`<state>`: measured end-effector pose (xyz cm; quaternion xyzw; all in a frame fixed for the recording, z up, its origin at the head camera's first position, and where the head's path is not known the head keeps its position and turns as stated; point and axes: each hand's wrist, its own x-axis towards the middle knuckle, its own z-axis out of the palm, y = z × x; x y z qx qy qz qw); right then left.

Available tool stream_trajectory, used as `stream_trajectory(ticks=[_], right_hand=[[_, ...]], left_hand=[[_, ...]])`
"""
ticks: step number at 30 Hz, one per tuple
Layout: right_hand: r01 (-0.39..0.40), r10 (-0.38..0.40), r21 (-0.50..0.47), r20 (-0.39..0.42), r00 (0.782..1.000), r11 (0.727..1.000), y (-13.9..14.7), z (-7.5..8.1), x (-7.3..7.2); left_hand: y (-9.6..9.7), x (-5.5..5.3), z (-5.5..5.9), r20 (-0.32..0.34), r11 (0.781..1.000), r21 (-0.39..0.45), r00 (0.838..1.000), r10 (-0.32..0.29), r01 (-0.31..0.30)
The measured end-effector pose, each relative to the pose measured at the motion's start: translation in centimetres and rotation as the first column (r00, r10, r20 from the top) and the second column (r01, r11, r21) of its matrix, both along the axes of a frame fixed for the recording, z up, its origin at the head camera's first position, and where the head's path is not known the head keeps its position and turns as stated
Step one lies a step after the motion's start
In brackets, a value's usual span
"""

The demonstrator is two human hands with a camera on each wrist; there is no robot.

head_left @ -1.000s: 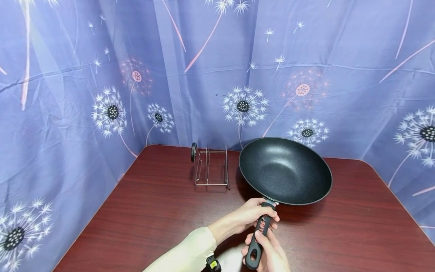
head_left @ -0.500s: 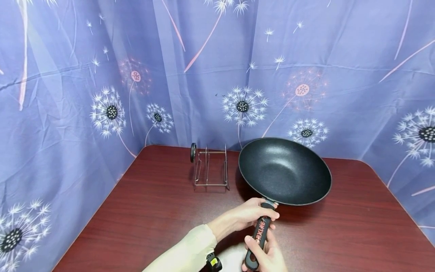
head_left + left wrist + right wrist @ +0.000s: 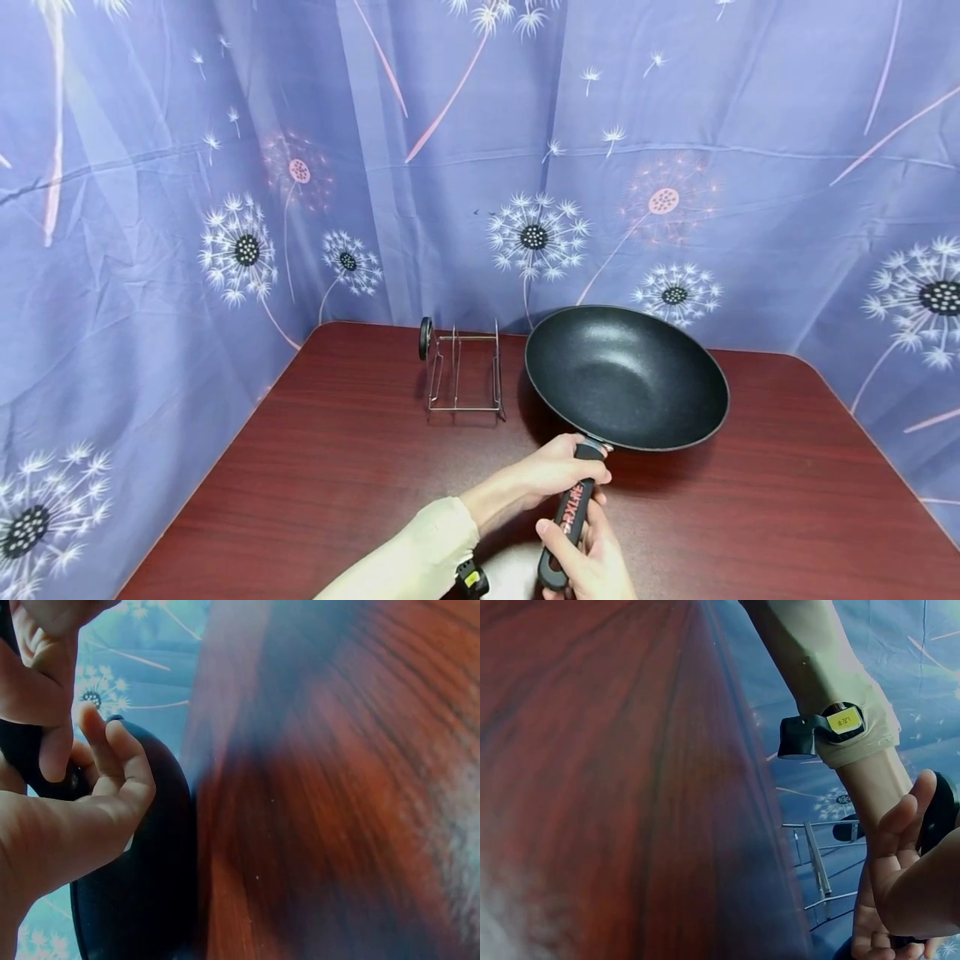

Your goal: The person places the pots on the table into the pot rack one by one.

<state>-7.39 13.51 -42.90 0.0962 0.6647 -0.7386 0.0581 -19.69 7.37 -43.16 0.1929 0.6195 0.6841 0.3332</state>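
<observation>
A black wok (image 3: 626,379) with a dark, slightly shiny inside stands at the right rear of the table, its bowl facing up and toward me. Its black handle (image 3: 573,510), with red lettering, points toward me. Close to the bowl, my left hand (image 3: 558,467) grips the handle, thumb across the top. Lower down, my right hand (image 3: 596,560) holds the handle near its end hole, thumb along its left side. The left wrist view shows the left hand (image 3: 82,825) beside the wok's dark outer wall (image 3: 157,892). In the right wrist view, the right hand (image 3: 922,881) partly covers the left.
Left of the wok, a wire rack (image 3: 465,409) with a black round piece (image 3: 425,338) at its left side stands on the reddish-brown wooden table (image 3: 337,433). A blue dandelion-print curtain (image 3: 450,192) hangs behind and to both sides. A black device (image 3: 471,578) sits at the left wrist.
My right thumb has slid left across the handle, and more of the red lettering shows. The left hand keeps its grip. The wok and rack stay in place.
</observation>
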Motion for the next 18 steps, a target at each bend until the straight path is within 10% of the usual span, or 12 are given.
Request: stream_trajectory(ticks=[18], right_hand=[[-0.042,0.042,0.002,-0.058,0.997,0.999,0.6,-0.86,0.08]], left_hand=[[-0.17,0.38,-0.75,-0.061,1.0,0.005,0.998,-0.007,0.007]])
